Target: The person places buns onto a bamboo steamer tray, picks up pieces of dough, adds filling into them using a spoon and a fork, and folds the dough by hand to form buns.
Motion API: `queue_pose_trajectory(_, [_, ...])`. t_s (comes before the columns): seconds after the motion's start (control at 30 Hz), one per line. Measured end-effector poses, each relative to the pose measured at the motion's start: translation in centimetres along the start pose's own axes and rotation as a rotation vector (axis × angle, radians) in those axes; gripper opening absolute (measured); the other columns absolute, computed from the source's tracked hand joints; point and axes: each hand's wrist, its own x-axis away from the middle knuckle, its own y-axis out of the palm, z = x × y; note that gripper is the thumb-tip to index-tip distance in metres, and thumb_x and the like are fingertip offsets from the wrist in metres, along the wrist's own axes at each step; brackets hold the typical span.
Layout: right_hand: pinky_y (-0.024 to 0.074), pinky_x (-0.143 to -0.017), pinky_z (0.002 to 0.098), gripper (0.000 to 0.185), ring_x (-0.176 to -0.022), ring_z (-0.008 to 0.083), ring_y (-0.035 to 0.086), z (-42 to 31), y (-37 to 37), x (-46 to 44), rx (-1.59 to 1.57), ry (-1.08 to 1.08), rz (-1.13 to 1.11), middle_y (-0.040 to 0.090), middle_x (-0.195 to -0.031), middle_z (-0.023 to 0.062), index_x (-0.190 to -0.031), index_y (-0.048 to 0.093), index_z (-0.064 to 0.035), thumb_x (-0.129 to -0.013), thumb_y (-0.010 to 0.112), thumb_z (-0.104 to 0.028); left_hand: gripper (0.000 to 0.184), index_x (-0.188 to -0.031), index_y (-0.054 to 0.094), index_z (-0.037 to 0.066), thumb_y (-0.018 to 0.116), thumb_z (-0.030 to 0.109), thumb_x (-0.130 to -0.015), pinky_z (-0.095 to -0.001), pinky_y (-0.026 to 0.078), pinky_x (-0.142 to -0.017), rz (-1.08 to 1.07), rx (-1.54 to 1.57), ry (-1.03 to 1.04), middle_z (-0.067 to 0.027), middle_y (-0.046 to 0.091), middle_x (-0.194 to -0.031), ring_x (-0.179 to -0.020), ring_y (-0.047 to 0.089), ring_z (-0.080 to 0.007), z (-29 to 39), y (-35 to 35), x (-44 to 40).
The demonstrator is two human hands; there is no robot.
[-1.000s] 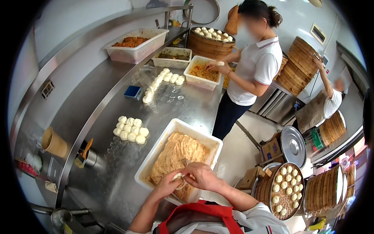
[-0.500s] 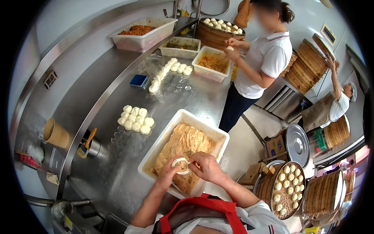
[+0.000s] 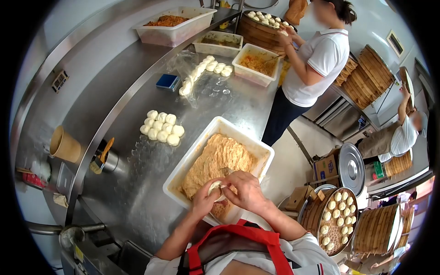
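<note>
My left hand (image 3: 204, 201) is curled around a small filled bun (image 3: 214, 187) of white dough. The fingers of my right hand (image 3: 245, 190) pinch the dough's edge from the other side and partly hide it. Both hands are over a white plastic tub (image 3: 171, 187). A mound of pale orange-brown minced filling (image 3: 217, 158) lies in the tub, below and beyond the hands. A small greyish bit sticks out beside my right fingers; I cannot make out what it is. Left of the tub, several white dough pieces (image 3: 161, 128) sit close together on the steel table (image 3: 137, 183).
A blue scale (image 3: 168, 82), a row of dough pieces (image 3: 198, 72) and tubs of filling (image 3: 255, 64) are farther back. A co-worker (image 3: 316, 59) stands at the table's far right. Right of me is a bamboo steamer (image 3: 316, 215) of buns; another person (image 3: 389, 137) handles steamers behind.
My fingers have drawn in around the bun, whose opening with filling showed before and is now mostly covered. The co-worker's hands have moved toward the far steamer. The view has shifted slightly.
</note>
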Motion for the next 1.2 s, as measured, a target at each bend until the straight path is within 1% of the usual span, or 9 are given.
queue_pose_trajectory(0.17, [0.0494, -0.068, 0.0392, 0.016, -0.076, 0.0314, 0.061, 0.9, 0.1, -0.3, 0.011, -0.014, -0.059, 0.062, -0.08, 0.0126, -0.087, 0.063, -0.0033, -0.073, 0.07, -0.005, 0.038, -0.128, 0.048, -0.001, 0.046, 0.002, -0.091, -0.0269, 0.056, -0.067, -0.052, -0.181, -0.057, -0.0099, 0.06, -0.11, -0.084, 0.064, -0.0164, -0.4, -0.8, -0.4])
queue_pose_trajectory(0.33, [0.048, -0.065, 0.0407, 0.015, -0.072, 0.0329, 0.059, 0.6, 0.8, 0.3, -0.045, -0.03, -0.018, 0.058, -0.076, 0.0133, -0.083, 0.062, -0.0042, -0.071, 0.069, -0.002, 0.042, -0.131, 0.048, -0.001, 0.046, 0.0, -0.089, -0.0308, 0.057, -0.077, -0.111, -0.183, -0.131, -0.012, 0.057, -0.12, -0.102, 0.06, -0.0191, 1.6, -0.9, -0.3])
queue_pose_trajectory(0.43, [0.0481, -0.066, 0.0404, 0.015, -0.073, 0.0328, 0.059, 0.0, 0.7, -0.1, -0.026, 0.004, -0.06, 0.059, -0.077, 0.0129, -0.084, 0.062, -0.004, -0.071, 0.07, -0.003, 0.044, -0.132, 0.046, -0.001, 0.046, 0.005, -0.088, -0.0318, 0.052, -0.088, -0.2, -0.636, 0.233, -0.015, 0.054, -0.127, -0.107, 0.058, -0.0221, 0.6, -2.5, -1.1])
queue_pose_trajectory(0.63, [0.0479, -0.067, 0.0396, 0.015, -0.074, 0.0319, 0.06, 0.6, 1.0, 0.0, -0.06, 0.14, -0.106, 0.059, -0.077, 0.0131, -0.087, 0.062, -0.0037, -0.073, 0.068, -0.003, 0.054, -0.136, 0.041, -0.003, 0.045, 0.013, -0.085, -0.0308, 0.037, -0.103, -0.042, 0.092, -0.121, -0.0154, 0.05, -0.133, -0.121, 0.049, -0.0208, 2.7, -2.0, -0.5])
queue_pose_trajectory(0.77, [0.0481, -0.066, 0.0397, 0.015, -0.074, 0.0317, 0.06, 0.3, 1.2, -0.2, -0.089, 0.177, -0.08, 0.06, -0.078, 0.0133, -0.088, 0.061, -0.0031, -0.074, 0.067, -0.003, 0.04, -0.129, 0.046, -0.001, 0.045, 0.014, -0.092, -0.0302, 0.045, -0.089, 0.027, -0.241, 0.148, -0.0113, 0.056, -0.118, -0.106, 0.054, -0.0161, 0.3, -1.1, -0.7])
queue_pose_trajectory(0.9, [0.0483, -0.065, 0.0397, 0.015, -0.073, 0.0318, 0.06, -0.3, 1.3, -0.5, -0.125, 0.311, -0.091, 0.06, -0.077, 0.0134, -0.088, 0.061, -0.0028, -0.074, 0.067, -0.003, 0.036, -0.124, 0.051, 0.0, 0.046, 0.001, -0.088, -0.034, 0.045, -0.092, 0.121, -0.212, 0.142, -0.0138, 0.058, -0.113, -0.105, 0.057, -0.0204, -1.2, -0.2, -0.7])
queue_pose_trajectory(1.0, [0.0485, -0.066, 0.0398, 0.016, -0.073, 0.0319, 0.06, 0.0, 1.2, -0.3, -0.081, 0.191, -0.099, 0.06, -0.077, 0.013, -0.088, 0.06, -0.0026, -0.074, 0.067, -0.004, 0.037, -0.123, 0.052, -0.001, 0.046, 0.0, -0.086, -0.0357, 0.045, -0.093, 0.138, -0.355, 0.273, -0.0166, 0.058, -0.115, -0.107, 0.058, -0.0256, -2.0, -0.1, -0.8])
queue_pose_trajectory(1.1, [0.0497, -0.061, 0.0331, 0.021, -0.066, 0.0237, 0.061, 0.8, 1.0, 0.2, -0.052, 0.134, -0.108, 0.061, -0.078, 0.011, -0.096, 0.063, -0.0022, -0.076, 0.068, -0.003, 0.039, -0.126, 0.051, -0.001, 0.042, -0.002, -0.088, -0.0304, 0.043, -0.098, 0.116, -0.52, 0.331, -0.0112, 0.059, -0.117, -0.112, 0.055, -0.0188, -1.4, -0.3, -0.7])
queue_pose_trajectory(1.2, [0.0489, -0.068, 0.0397, 0.017, -0.075, 0.0322, 0.06, 0.3, 1.0, 0.3, -0.068, 0.117, -0.036, 0.06, -0.078, 0.0128, -0.089, 0.061, -0.0022, -0.073, 0.068, -0.005, 0.042, -0.126, 0.051, -0.001, 0.043, -0.004, -0.085, -0.0313, 0.042, -0.099, 0.055, -0.482, 0.272, -0.0124, 0.059, -0.12, -0.114, 0.055, -0.0203, -0.8, -0.6, -1.0])
